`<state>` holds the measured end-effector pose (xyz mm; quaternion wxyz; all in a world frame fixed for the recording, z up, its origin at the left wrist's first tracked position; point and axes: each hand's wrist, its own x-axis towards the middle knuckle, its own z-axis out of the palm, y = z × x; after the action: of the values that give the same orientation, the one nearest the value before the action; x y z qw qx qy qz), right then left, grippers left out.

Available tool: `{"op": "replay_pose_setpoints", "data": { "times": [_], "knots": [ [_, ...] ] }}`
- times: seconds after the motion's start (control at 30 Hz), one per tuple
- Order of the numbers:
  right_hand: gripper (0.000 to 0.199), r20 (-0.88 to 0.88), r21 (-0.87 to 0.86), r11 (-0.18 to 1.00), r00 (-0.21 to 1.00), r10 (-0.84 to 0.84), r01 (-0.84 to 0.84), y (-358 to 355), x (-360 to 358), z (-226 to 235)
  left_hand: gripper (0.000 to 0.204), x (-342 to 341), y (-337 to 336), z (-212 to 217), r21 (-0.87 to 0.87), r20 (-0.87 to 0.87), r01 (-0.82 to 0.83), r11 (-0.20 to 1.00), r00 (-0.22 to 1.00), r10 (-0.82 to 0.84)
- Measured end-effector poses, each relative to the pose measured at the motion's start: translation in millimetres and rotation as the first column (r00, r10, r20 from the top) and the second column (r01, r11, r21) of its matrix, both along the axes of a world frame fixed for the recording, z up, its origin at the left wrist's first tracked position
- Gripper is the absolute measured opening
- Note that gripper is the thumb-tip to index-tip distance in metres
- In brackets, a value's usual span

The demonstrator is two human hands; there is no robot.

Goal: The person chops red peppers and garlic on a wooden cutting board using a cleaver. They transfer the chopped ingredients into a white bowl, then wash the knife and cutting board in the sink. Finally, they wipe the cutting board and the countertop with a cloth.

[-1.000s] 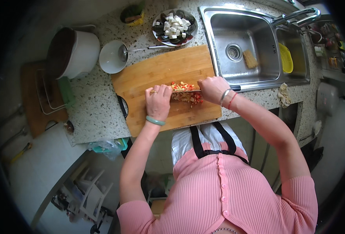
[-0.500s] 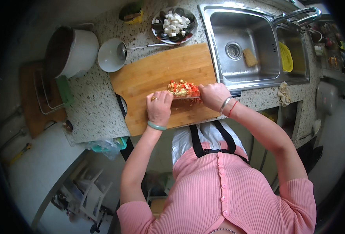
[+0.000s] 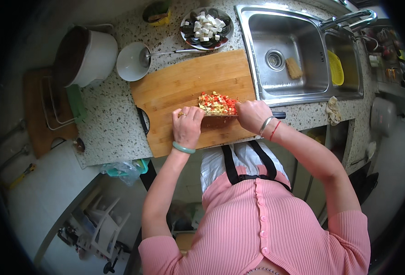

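Note:
A kitchen knife (image 3: 279, 115) lies crosswise over the wooden cutting board (image 3: 188, 85), its black handle end sticking out at the right. My right hand (image 3: 253, 115) is closed round the knife where blade and handle meet. At the blade's left end, my left hand (image 3: 187, 124) has its fingers bent down and closed on it. The blade stands almost edge-on along the near side of a pile of finely chopped red and pale yellow pieces (image 3: 217, 103). My fingers hide both ends of the blade.
Behind the board are a white bowl (image 3: 129, 68) with a ladle (image 3: 170, 52) across it, a plate of white cubes and dark slices (image 3: 207, 30), and a white pot (image 3: 97, 57). At right is a steel sink (image 3: 282, 94) holding a sponge (image 3: 294, 68) and yellow basket (image 3: 335, 67).
The knife has shifted slightly toward me and turned more edge-on. Chopped pieces that showed on its near side now lie mostly beyond it, gathered in the pile. Both hands keep their hold.

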<state>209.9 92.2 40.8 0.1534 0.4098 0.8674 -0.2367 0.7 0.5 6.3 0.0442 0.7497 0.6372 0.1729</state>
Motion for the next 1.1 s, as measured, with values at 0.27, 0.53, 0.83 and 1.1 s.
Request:
{"op": "replay_pose_setpoints", "data": {
  "times": [0.27,0.53,0.83,1.1],
  "knots": [
    [0.016,-0.004,0.025,1.0,1.0,-0.003,0.003,-0.1,4.7,1.1,0.015,3.5,2.6,5.8,0.026,0.025,-0.019,0.999,1.0,0.019],
    [0.018,-0.007,0.024,1.0,1.0,0.017,-0.016,9.9,-1.8,0.8,0.016,5.1,7.2,0.0,0.001,0.014,-0.05,0.999,0.999,0.05],
    [0.017,-0.014,0.028,0.999,0.999,0.041,-0.041,21.4,-3.6,11.6,0.015,-1.1,10.9,12.2,0.013,0.02,-0.036,0.999,0.999,0.036],
    [0.017,-0.114,0.092,0.996,0.993,0.017,-0.007,24.0,1.3,-13.9,0.004,1.6,22.7,-0.9,0.021,-0.049,-0.031,0.999,0.998,0.032]
  ]
}}
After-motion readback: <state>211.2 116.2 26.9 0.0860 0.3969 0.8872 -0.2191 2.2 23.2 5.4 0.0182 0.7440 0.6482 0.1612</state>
